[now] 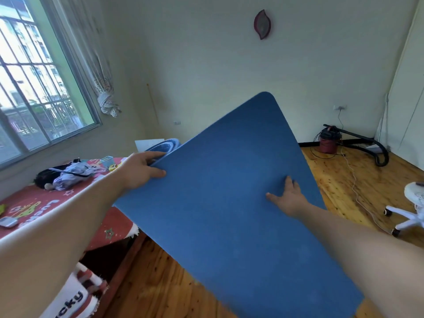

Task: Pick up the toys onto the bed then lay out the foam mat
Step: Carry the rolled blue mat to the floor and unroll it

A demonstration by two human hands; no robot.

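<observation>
Foam mat [229,214], blue, held tilted above the wooden floor [367,180], far rounded corner highest, left edge overhanging the bed [34,200]. Hands well apart: left hand [140,171] clamped on the mat's upper-left edge, thumb on its face; right hand [289,196] flat against the face, fingers spread. Toys [66,175] lie on the bed. Step judged: laying out; swing the mat off the bed, lower one edge first, then smooth outward

The foam mat [229,203] hides much of the floor [344,180] from me, and its lower corner runs off the bottom edge. Fingertips of the left hand [140,171] vanish behind the mat's upper-left edge. Right of the mat, a white chair [410,214] is cut off.
</observation>
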